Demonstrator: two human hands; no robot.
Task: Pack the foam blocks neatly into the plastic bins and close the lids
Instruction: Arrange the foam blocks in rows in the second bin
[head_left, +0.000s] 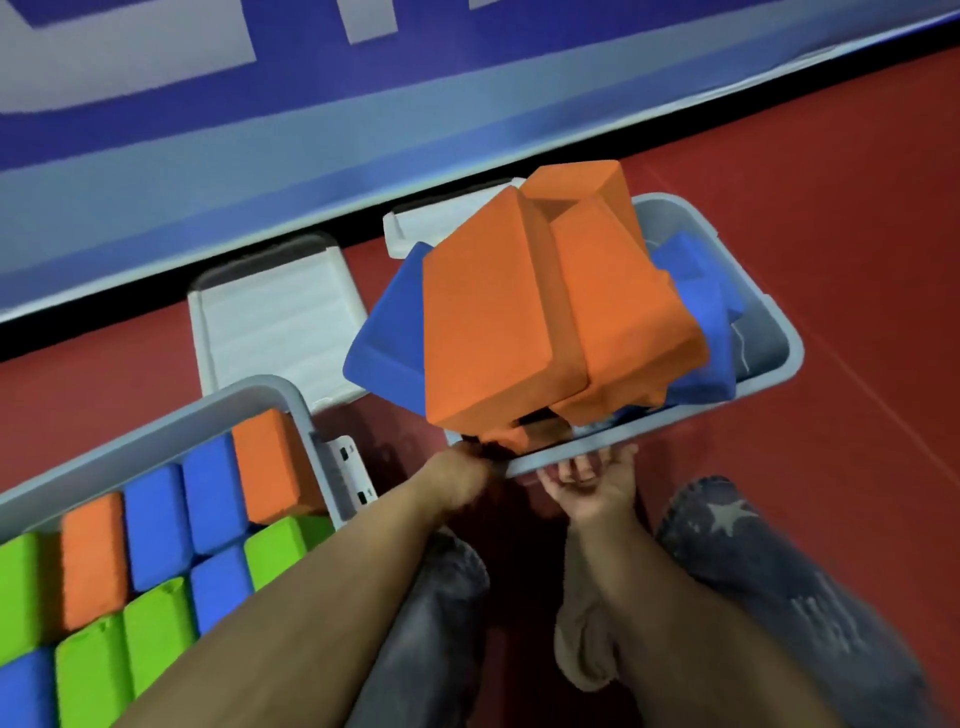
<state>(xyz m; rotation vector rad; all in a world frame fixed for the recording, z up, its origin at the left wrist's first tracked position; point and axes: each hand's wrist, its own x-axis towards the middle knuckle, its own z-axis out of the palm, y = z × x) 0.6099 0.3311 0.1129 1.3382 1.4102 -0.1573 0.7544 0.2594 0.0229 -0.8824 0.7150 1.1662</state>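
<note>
Fingers of right hand (592, 480) spread loose under right bin (779, 332) rim; left hand (462, 475) fingers hidden beneath orange blocks (519, 312), grip unclear.

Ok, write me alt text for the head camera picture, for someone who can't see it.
A person's left hand lifts a bunch of orange foam blocks above a grey bin holding loose blue blocks, right hand at its rim. Lower left, a second bin is packed with orange, blue and green blocks; two white lids lie behind on a red floor.
</note>
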